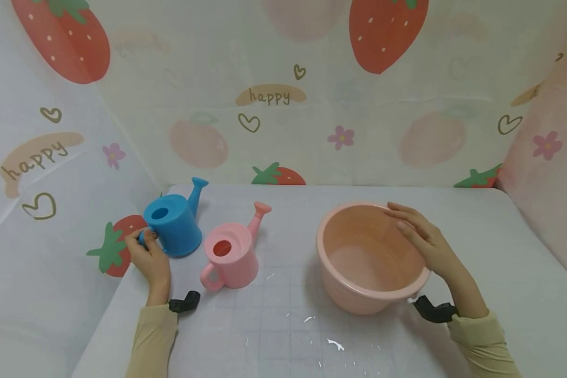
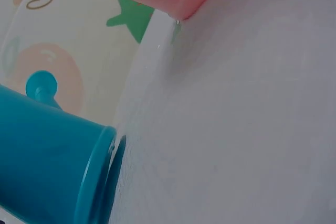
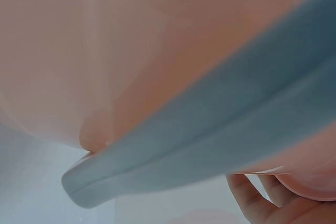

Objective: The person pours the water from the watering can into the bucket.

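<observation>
My left hand [image 1: 151, 260] grips the handle of a blue watering can [image 1: 179, 226] at the left of the table. Its spout points up and away. The can's lower body [image 2: 47, 156] fills the left wrist view's lower left, where the hand is out of sight. Beside it stands a pink watering can [image 1: 236, 260], untouched. On the right, my right hand [image 1: 432, 244] rests at the far right rim of a peach-pink basin [image 1: 331, 281], fingers fairly straight, thumb over the inside. The right wrist view shows some fingers [image 3: 247, 192] below a pink edge; their tips are hidden.
A white table [image 1: 283, 331] bears several wet drops [image 1: 335, 345] near its front. Strawberry-printed sheeting [image 1: 283, 136] walls the back and both sides. A blurred grey-blue bar [image 3: 199, 135] crosses the right wrist view. Each wrist wears a black camera mount [image 1: 185, 303].
</observation>
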